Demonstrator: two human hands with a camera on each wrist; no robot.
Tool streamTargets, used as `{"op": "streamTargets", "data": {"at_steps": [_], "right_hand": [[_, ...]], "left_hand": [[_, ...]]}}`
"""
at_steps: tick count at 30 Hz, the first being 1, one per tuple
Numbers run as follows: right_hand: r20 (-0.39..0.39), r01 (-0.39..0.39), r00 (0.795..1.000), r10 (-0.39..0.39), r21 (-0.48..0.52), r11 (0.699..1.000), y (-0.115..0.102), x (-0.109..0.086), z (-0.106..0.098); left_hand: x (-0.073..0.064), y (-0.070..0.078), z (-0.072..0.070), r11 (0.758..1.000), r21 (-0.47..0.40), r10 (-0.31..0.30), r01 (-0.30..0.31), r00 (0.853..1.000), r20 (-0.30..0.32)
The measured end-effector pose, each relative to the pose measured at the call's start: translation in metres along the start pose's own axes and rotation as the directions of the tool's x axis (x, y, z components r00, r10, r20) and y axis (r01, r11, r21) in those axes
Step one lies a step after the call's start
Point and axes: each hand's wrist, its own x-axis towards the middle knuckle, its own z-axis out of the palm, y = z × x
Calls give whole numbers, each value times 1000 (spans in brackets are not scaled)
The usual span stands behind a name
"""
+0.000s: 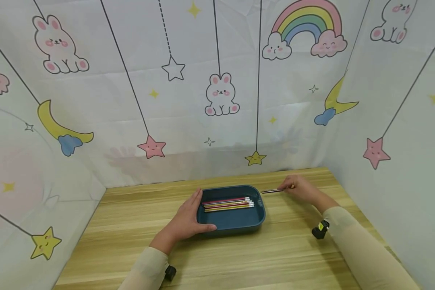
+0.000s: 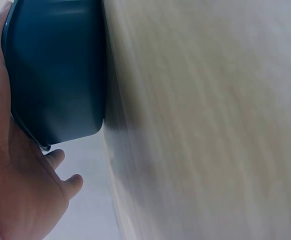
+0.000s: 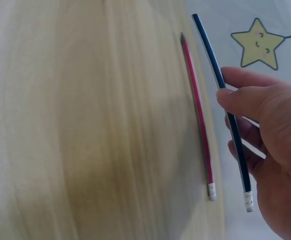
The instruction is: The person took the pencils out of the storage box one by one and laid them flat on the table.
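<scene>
My left hand (image 1: 186, 217) grips the left end of a dark blue tray (image 1: 232, 222), its thumb over the front rim and its fingers along the left end. Inside the tray, several striped pencils (image 1: 227, 205) lie side by side, white erasers toward the right. Right of the tray, my right hand (image 1: 300, 190) pinches a dark pencil (image 3: 241, 162) between thumb and fingers; its white eraser end hangs below the hand in the right wrist view. Close beside it, a red pencil (image 3: 200, 117) lies on the wooden table, its eraser pointing the same way.
The tray stands on a wood-grain table (image 1: 239, 262). Behind and at both sides hang white cloth walls (image 1: 188, 121) printed with rabbits, stars and moons; the back wall meets the table just past the right hand. Each sleeve carries a small black camera (image 1: 320, 230).
</scene>
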Motion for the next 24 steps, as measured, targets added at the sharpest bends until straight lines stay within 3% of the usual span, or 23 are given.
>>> {"op": "streamTargets", "data": {"at_steps": [16,24], "right_hand": [[-27,15,1000,-16,-38,999,15,-3,11],[-75,20,997,-23,-38,999,18,-4,17]], "left_hand": [[0,0,0,1000,-1,3,-3,1000,-1],[0,1,0,1000,-4,4,-4,1000,-5]]}}
